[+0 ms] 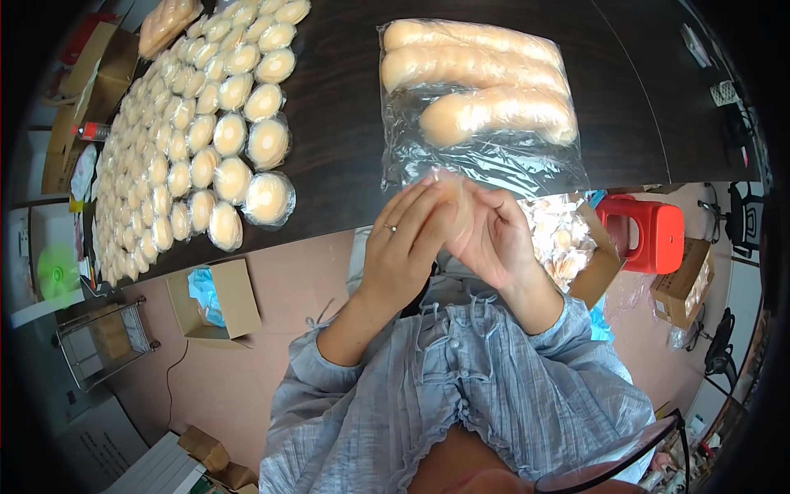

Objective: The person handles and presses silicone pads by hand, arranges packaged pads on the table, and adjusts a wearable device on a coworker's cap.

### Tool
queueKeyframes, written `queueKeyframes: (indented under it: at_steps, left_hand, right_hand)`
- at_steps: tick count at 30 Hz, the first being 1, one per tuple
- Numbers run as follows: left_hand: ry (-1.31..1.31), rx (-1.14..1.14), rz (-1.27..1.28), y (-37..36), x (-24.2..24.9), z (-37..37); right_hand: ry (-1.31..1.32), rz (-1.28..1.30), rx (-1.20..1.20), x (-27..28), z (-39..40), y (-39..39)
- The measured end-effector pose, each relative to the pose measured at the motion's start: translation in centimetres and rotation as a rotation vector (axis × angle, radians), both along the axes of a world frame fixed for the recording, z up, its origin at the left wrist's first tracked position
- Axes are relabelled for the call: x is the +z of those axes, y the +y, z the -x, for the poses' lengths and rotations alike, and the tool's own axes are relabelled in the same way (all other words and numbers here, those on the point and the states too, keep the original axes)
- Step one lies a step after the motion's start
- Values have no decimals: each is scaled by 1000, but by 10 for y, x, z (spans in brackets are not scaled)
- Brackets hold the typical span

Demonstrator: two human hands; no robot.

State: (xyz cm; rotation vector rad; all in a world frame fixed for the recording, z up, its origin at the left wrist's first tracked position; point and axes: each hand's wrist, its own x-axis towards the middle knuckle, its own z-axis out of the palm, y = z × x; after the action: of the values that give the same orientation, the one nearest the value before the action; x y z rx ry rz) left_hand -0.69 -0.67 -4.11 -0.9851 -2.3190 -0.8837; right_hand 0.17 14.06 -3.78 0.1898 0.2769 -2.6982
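Note:
My left hand [407, 243] and my right hand [494, 239] meet just below the table's near edge. Together they hold a small round bun in a clear wrapper [454, 198] between the fingertips. A ring shows on my left hand. Just above the hands lies a large clear bag of long bread rolls [477, 99] on the dark table [346, 107]. To the left, several rows of wrapped round buns [206, 140] cover the table.
An open cardboard box of wrapped buns [568, 239] stands on the floor at my right, with a red plastic stool [650, 235] beyond it. Another open box [216, 300] sits on the floor at left, near a wire rack [107, 337].

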Motion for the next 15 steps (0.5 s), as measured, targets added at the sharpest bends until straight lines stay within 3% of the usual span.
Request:
queueKeyframes:
  at_steps: [8, 12, 13, 15]
  left_hand:
    - [-60, -74, 110, -10, 18, 5]
    - [-103, -109, 159, -29, 44, 37]
    - [-39, -1, 179, -35, 50, 54]
    - [-15, 201, 184, -34, 72, 107]
  right_hand:
    - [3, 111, 100, 5, -3, 1]
    - [200, -313, 102, 14, 8, 1]
    - [217, -306, 97, 16, 12, 4]
    - [641, -1040, 75, 20, 22, 16]
